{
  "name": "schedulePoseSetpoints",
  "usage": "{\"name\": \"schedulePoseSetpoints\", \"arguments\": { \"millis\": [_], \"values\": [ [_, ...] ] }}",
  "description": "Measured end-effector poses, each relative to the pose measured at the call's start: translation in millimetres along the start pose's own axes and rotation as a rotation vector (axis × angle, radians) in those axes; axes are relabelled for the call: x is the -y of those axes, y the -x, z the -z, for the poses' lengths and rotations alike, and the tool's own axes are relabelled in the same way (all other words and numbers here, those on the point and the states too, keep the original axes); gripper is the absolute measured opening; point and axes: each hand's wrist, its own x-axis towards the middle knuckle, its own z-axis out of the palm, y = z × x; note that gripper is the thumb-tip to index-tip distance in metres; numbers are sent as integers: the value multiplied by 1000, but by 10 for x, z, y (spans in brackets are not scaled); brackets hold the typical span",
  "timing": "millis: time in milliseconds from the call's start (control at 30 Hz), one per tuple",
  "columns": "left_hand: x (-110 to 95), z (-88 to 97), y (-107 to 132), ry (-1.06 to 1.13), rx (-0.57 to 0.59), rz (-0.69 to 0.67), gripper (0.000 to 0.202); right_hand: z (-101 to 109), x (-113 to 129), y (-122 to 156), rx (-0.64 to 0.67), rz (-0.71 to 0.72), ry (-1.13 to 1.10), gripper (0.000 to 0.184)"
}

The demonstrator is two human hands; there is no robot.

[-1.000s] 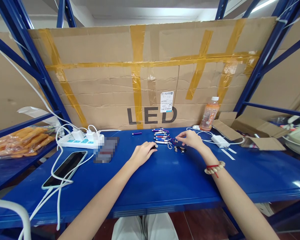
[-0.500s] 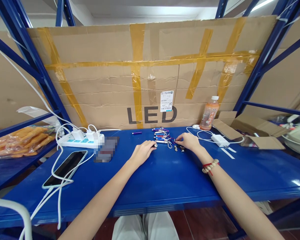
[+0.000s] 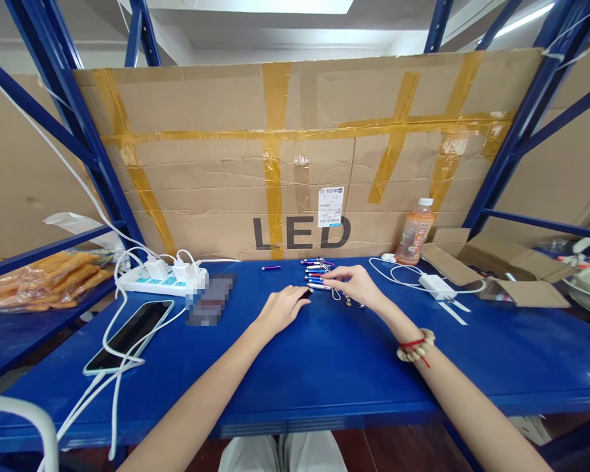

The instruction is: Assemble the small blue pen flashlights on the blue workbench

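Note:
My left hand (image 3: 286, 308) rests on the blue tabletop with its fingers closed around a small dark tube (image 3: 307, 294), whose end pokes out past the fingertips. Just beyond lies a row of slim, shiny blue, red and silver tubes (image 3: 316, 286) with thin cord loops (image 3: 335, 294). Over the right side of this row, my right hand (image 3: 358, 286) has thumb and fingertips pinched together. What they grip, if anything, is hidden. Small metal pieces (image 3: 347, 301) lie beneath that hand. A single purple tube (image 3: 271, 268) lies apart, farther left.
To the left are a white power strip (image 3: 162, 280), a phone (image 3: 130, 335) with white cables and a blurred dark item (image 3: 211, 299). At right stand a drink bottle (image 3: 415, 232), a white adapter (image 3: 435, 286) and an open carton (image 3: 511, 265). Cardboard (image 3: 201, 183) walls the back.
My right hand has moved left from the small metal pieces to the row of tubes. The left hand stays beside the row, and its tube now shows a dark side. The view has tilted slightly up.

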Motion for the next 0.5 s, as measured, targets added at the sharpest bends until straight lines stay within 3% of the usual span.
{"name": "schedulePoseSetpoints", "arguments": {
  "millis": [100, 267, 433, 500],
  "values": [
    [6, -12, 3, -7, -11, -12, 30, -141, 85, -4, 18, 126, -152, 42],
    [-25, 12, 10, 4, -15, -28, 30, -256, 77, 3, -1, 210, -257, 40],
    [-80, 42, 7, 64, -11, 53, 28, -178, 107, 10, 100, 193, -274, 40],
    [-95, 52, -1, 74, -22, 104, 28, -65, 116, 8, 89, 133, -126, 37]
  ]
}}
